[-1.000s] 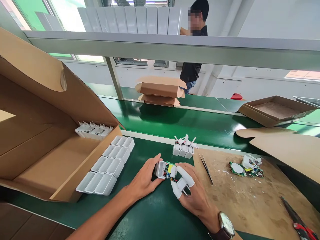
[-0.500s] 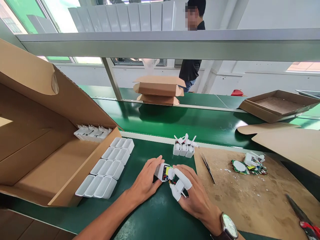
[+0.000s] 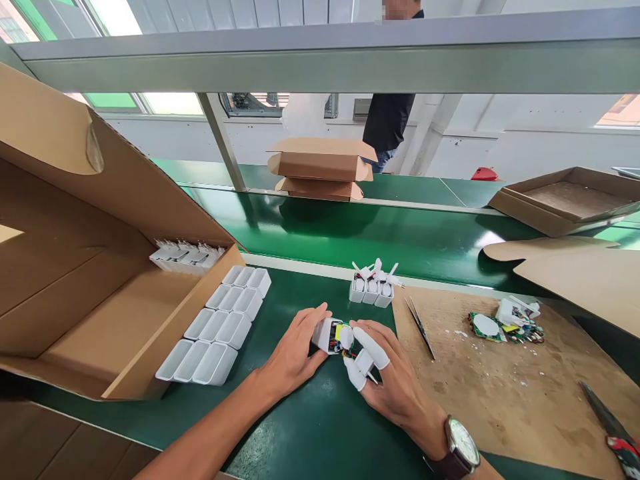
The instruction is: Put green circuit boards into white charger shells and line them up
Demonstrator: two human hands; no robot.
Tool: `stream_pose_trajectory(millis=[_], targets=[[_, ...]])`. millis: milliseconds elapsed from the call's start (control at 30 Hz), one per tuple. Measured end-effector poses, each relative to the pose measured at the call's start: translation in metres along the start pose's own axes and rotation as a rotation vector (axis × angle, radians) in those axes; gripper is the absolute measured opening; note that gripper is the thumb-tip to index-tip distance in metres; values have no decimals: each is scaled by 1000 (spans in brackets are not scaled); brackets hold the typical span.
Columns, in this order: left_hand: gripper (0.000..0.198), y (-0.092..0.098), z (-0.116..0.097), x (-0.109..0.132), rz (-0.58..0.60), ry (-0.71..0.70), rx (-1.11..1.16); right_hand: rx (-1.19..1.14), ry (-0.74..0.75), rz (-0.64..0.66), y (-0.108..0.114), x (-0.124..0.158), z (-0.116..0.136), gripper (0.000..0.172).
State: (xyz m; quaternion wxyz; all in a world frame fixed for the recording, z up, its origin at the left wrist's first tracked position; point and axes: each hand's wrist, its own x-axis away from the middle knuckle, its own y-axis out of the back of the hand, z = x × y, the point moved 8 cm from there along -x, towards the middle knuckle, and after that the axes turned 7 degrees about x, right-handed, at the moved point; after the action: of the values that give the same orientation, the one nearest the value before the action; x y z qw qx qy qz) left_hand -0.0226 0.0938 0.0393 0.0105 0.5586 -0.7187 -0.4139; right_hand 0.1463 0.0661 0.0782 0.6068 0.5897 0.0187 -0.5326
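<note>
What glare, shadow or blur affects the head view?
Head view: the window is washed out; head view: the green surface shows bright glare and a dark patch below the cartons; head view: left hand and right hand look evenly lit, without obvious blur.

Gripping white case w/ L hand, low over green bench! Pinching board w/ R hand, right at case's open end, w/ white plug by the fingertips. Wearing white cots on R thumb & finger, plus watch. Off L: 4 rows of tubs, 3 per row, alongside big open box. Ahead: 3 filled tubs, white bits up top. To R, on brown mat: tweezers, loose boards, scissors nr the edge. Beyond: green belt, 2 stacked cartons, shallow tray & person in dark top.
</note>
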Motion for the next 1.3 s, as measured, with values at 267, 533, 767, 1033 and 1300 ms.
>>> stream_pose_trajectory(millis=[267, 533, 767, 1033, 1300], targets=[[80, -5, -3, 1, 24, 8, 55, -5, 12, 53, -5, 0, 1, 72], [79, -21, 1, 3, 154, 168, 456, -171, -39, 73, -4, -4, -6, 49], [70, -20, 5, 3, 105, 276, 643, -153, -9, 134, -27, 1, -13, 58], [98, -8, 5, 5, -20, 220, 523, -123, -30, 101, -17, 1, -16, 52], [87, -13, 10, 6, -66, 279, 444, -162, -19, 153, -25, 2, -19, 51]])
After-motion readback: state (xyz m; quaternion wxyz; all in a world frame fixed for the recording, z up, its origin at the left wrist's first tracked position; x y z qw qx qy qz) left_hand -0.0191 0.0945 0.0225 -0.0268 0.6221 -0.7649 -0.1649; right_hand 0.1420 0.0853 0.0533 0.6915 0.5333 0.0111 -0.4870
